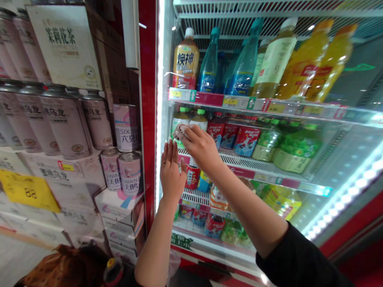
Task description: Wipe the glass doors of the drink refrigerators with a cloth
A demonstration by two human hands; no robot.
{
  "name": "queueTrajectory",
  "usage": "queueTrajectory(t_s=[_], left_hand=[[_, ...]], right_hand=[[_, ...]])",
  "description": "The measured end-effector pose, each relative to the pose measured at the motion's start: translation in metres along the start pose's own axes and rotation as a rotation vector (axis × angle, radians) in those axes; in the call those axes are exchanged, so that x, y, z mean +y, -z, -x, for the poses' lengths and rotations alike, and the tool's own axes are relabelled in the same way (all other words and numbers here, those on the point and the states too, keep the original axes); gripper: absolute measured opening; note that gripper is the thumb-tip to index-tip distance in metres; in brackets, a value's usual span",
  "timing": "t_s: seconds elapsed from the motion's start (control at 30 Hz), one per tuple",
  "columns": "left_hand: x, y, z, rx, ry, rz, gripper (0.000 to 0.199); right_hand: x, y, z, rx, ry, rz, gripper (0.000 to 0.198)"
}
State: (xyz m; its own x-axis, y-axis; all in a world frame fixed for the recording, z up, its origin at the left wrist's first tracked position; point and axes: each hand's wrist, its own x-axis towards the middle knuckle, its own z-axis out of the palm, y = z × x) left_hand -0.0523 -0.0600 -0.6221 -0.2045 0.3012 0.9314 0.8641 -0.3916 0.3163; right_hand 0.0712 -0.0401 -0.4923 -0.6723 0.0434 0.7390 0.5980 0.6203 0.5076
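My right hand (201,146) is closed around a crumpled greyish cloth (180,133), whose end pokes out by the fingertips. It is at the upper left of the drinks fridge, in front of bottles with green caps (200,116). Just below and to the left, my left hand (172,173) has its fingers stretched upward and a ring on one of them. That palm faces the fridge's left side, beside the bright light strip (159,99). Both hands seem to be at the glass front; whether the left palm touches it, I cannot tell.
Fridge shelves (269,104) hold several rows of bottles and packs. Left of the red frame (149,119) stand stacked cans (131,171), tall canisters (64,119) and boxes (64,48). A brown bag (60,267) and a dark bottle with a yellow cap (113,271) are low down.
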Motion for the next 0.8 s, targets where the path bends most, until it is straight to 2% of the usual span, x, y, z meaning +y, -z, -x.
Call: queueTrajectory(t_s=[0.1,0.2,0.37,0.5,0.67,0.8], left_hand=[[0.000,0.002,-0.001,0.018,-0.005,-0.009,0.089],[0.000,0.005,-0.002,0.033,-0.014,-0.006,0.087],[-0.004,0.005,-0.003,0.066,0.005,-0.002,0.086],[-0.012,0.004,-0.002,0.053,0.043,-0.009,0.085],[-0.022,0.011,-0.002,0.071,0.060,-0.024,0.083],[-0.026,0.016,-0.003,0.087,0.039,-0.040,0.081]], right_hand=[[0.004,0.007,0.018,0.005,0.060,0.014,0.035],[0.010,0.013,0.030,0.031,0.025,0.011,0.041],[0.003,0.002,0.004,0.018,-0.070,-0.017,0.042],[-0.012,-0.014,-0.018,0.009,0.002,-0.001,0.032],[-0.011,-0.010,0.000,-0.002,0.053,-0.003,0.032],[-0.005,-0.006,0.004,0.045,-0.015,0.006,0.035]])
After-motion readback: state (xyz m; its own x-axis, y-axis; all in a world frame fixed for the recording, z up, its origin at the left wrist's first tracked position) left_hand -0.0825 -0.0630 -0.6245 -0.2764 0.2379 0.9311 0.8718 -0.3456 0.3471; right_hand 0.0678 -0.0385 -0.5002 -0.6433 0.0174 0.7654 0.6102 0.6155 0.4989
